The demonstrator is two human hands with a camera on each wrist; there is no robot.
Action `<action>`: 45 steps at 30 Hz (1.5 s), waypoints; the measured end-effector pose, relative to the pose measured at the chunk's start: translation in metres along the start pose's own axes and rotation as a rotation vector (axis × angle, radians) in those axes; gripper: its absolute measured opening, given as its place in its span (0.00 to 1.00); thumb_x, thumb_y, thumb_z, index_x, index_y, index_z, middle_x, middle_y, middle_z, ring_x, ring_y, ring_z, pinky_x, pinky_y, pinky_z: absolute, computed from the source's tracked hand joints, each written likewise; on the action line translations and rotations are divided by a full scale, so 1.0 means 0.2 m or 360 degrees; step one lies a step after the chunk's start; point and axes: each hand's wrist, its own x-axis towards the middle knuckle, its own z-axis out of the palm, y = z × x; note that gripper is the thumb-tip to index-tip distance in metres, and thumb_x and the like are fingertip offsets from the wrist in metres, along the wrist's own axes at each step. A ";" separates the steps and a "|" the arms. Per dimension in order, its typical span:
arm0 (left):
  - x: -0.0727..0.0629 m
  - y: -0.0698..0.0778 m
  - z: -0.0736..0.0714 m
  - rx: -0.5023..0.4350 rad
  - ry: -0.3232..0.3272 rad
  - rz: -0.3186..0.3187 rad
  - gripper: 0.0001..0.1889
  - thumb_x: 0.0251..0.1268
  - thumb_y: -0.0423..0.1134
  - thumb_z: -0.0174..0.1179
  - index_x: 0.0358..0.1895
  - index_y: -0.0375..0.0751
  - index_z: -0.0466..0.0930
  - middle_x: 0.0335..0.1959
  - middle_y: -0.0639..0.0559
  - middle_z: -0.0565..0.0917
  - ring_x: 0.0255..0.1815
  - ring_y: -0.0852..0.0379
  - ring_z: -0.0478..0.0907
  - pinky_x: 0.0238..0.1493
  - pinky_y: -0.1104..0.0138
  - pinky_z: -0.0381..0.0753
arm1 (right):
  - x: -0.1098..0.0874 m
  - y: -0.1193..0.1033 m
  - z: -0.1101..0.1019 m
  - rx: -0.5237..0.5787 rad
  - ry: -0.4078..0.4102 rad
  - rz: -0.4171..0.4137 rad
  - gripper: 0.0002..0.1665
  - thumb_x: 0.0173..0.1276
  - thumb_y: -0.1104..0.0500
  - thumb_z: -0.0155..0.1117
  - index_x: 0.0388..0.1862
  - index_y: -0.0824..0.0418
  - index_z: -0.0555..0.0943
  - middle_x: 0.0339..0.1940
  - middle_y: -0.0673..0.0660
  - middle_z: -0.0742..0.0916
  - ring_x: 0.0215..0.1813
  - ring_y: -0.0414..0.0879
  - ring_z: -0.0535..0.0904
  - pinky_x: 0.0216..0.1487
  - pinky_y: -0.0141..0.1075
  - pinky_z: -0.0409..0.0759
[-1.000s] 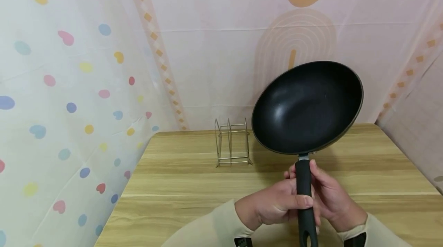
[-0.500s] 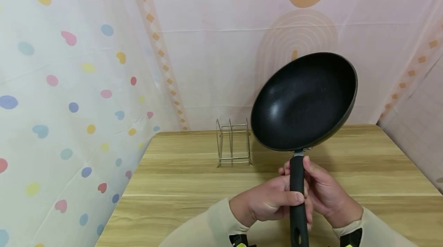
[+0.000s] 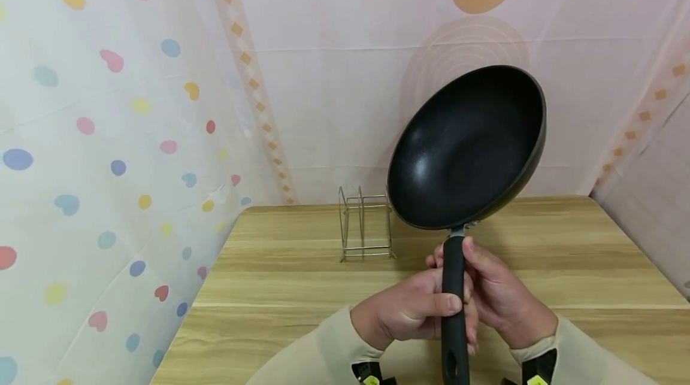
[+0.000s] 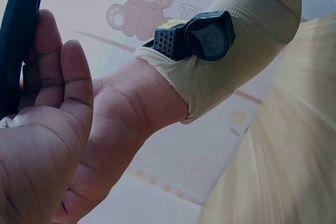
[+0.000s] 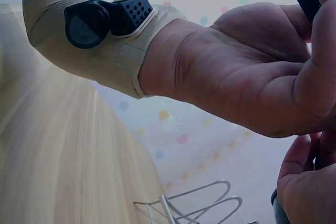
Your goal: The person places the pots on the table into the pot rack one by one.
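Observation:
A deep black frying pan (image 3: 468,148) is held up over the table, its dark inside facing me and its rim tilted. Its long black handle (image 3: 453,325) points down towards me. With its thumb laid across the front of the handle, my left hand (image 3: 412,307) grips the middle part. My right hand (image 3: 498,289) holds the handle higher up, near the metal neck, thumb on the right side and fingertips showing behind on the left. Part of the handle (image 4: 16,40) crosses the left wrist view. Some fingers of both hands are hidden behind the handle.
A small metal wire rack (image 3: 366,250) stands on the wood-grain table (image 3: 291,289), left of the pan; the pan's rim overlaps its upper right corner in the head view. Patterned cloth (image 3: 323,103) hangs behind the table, and spotted cloth (image 3: 108,223) hangs at the left.
Both hands have raised the frying pan and shifted it left. The pan has turned somewhat, showing more of its outer right side. The grips look the same, and the rack has stayed put.

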 end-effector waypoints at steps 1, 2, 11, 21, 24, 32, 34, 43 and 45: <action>0.00 0.00 0.00 0.0005 -0.0004 0.0005 0.21 0.70 0.63 0.65 0.47 0.56 0.67 0.37 0.62 0.88 0.39 0.63 0.87 0.49 0.70 0.85 | 0.01 0.00 0.00 -0.0005 -0.0005 -0.0003 0.32 0.90 0.48 0.31 0.59 0.60 0.84 0.54 0.51 0.90 0.61 0.44 0.82 0.66 0.36 0.76; 0.00 0.01 0.00 0.0013 -0.0007 0.0008 0.22 0.69 0.63 0.65 0.47 0.56 0.67 0.37 0.62 0.88 0.39 0.63 0.87 0.48 0.70 0.85 | 0.01 0.00 0.00 -0.0007 -0.0010 -0.0006 0.32 0.90 0.48 0.32 0.59 0.60 0.84 0.53 0.51 0.90 0.61 0.44 0.82 0.66 0.37 0.76; -0.02 0.04 -0.02 0.0079 -0.0044 0.0079 0.21 0.70 0.64 0.64 0.47 0.56 0.67 0.37 0.64 0.88 0.39 0.65 0.87 0.49 0.70 0.85 | 0.07 0.01 0.03 -0.0045 -0.0018 -0.0019 0.30 0.90 0.47 0.35 0.56 0.58 0.85 0.51 0.49 0.90 0.60 0.43 0.82 0.65 0.36 0.76; -0.04 0.05 -0.02 0.0104 -0.0067 0.0110 0.20 0.73 0.63 0.63 0.46 0.57 0.67 0.37 0.65 0.88 0.39 0.65 0.87 0.50 0.71 0.84 | 0.11 0.02 0.06 -0.0090 0.0012 -0.0027 0.26 0.89 0.48 0.39 0.54 0.54 0.86 0.50 0.49 0.90 0.56 0.42 0.83 0.61 0.36 0.79; -0.05 0.05 -0.03 0.0118 -0.0089 0.0135 0.18 0.75 0.62 0.61 0.46 0.56 0.67 0.37 0.66 0.88 0.39 0.66 0.87 0.51 0.71 0.84 | 0.12 0.02 0.08 -0.0119 0.0033 -0.0027 0.25 0.89 0.48 0.40 0.52 0.54 0.86 0.49 0.49 0.90 0.54 0.42 0.83 0.58 0.35 0.80; -0.08 0.05 -0.03 0.0089 -0.0099 0.0191 0.16 0.76 0.60 0.60 0.48 0.58 0.65 0.38 0.65 0.87 0.40 0.65 0.86 0.53 0.69 0.83 | 0.17 0.04 0.09 -0.0208 0.0037 -0.0038 0.25 0.89 0.47 0.41 0.48 0.51 0.86 0.45 0.45 0.89 0.54 0.40 0.82 0.57 0.35 0.79; -0.09 0.05 -0.03 0.0086 -0.0089 0.0207 0.16 0.77 0.58 0.60 0.47 0.58 0.65 0.37 0.65 0.86 0.40 0.64 0.86 0.53 0.69 0.83 | 0.18 0.04 0.09 -0.0222 0.0040 -0.0040 0.25 0.89 0.46 0.42 0.46 0.51 0.87 0.45 0.45 0.88 0.54 0.40 0.81 0.57 0.34 0.78; -0.12 0.07 -0.02 0.0091 -0.0053 0.0248 0.15 0.76 0.57 0.60 0.44 0.57 0.63 0.36 0.66 0.86 0.38 0.64 0.85 0.52 0.68 0.82 | 0.21 0.05 0.13 -0.0272 0.0038 -0.0007 0.22 0.88 0.46 0.44 0.45 0.51 0.85 0.45 0.45 0.88 0.50 0.40 0.81 0.55 0.33 0.78; -0.13 0.07 -0.02 0.0099 -0.0048 0.0264 0.15 0.76 0.57 0.59 0.42 0.57 0.63 0.35 0.66 0.86 0.38 0.64 0.85 0.52 0.68 0.82 | 0.22 0.05 0.14 -0.0286 0.0058 0.0012 0.22 0.88 0.45 0.46 0.44 0.51 0.85 0.44 0.45 0.88 0.49 0.40 0.81 0.54 0.33 0.78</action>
